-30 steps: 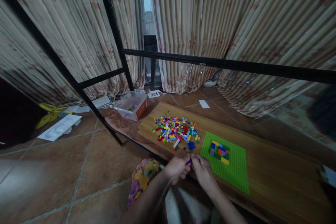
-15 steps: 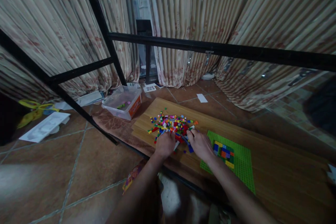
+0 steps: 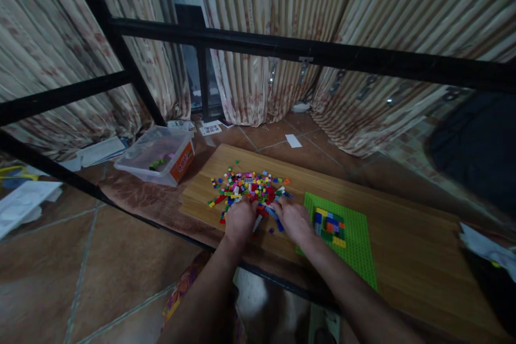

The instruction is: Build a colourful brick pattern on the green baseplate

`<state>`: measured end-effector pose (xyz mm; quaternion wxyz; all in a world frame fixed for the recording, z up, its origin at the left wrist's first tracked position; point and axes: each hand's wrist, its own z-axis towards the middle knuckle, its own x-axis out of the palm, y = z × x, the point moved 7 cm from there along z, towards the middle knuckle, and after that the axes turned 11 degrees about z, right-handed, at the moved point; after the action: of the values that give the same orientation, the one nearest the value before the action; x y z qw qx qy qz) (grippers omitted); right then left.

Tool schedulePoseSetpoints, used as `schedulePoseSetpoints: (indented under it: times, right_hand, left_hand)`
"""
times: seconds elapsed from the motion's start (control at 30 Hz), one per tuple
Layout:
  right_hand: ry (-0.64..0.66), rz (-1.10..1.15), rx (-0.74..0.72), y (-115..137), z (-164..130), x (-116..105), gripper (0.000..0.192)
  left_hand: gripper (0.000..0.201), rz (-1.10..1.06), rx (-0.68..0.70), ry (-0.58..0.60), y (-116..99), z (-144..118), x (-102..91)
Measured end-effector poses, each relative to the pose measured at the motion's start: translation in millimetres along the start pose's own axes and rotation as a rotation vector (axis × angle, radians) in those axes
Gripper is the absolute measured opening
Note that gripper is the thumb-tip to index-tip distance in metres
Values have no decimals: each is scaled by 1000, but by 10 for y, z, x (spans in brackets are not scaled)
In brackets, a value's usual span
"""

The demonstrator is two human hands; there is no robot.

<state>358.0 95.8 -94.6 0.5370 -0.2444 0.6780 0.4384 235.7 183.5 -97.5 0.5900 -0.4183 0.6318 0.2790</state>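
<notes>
A loose heap of small colourful toy bricks [image 3: 245, 188] is spread on a wooden board. My left hand [image 3: 241, 220] is at the heap's near edge, its fingers curled and closed among the bricks. What they grip is too small to make out. To its right, my right hand [image 3: 295, 219] is closed too, fingertips at the bricks on the heap's right side; its contents are hidden. Beside my right hand lies a green baseplate [image 3: 360, 247], bearing a flat, multicoloured block of joined bricks [image 3: 330, 227].
The wooden board [image 3: 419, 258] rests on a brown cloth [image 3: 141, 204]. A clear plastic box [image 3: 155, 156] with a few bricks inside stands to the left. Black metal bars [image 3: 258, 45] cross in front of the curtains. White papers [image 3: 293, 141] lie on the tiled floor.
The view has shifted, so the scene sits further left and slightly higher. Both hands stay at the brick heap; my right hand's fingertips have dipped a little closer to the bricks.
</notes>
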Motion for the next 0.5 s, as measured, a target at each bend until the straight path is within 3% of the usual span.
schedulePoseSetpoints:
  times: [0.3,0.5]
  right_hand:
    - [-76,224,8,-117,-68,-15,19]
    - [-143,328,-39,-179,-90,-15,21]
  left_hand:
    - [27,-140,-9,-87,66,-7,-14]
    - [23,-314,-39,-134,235,-11,-37]
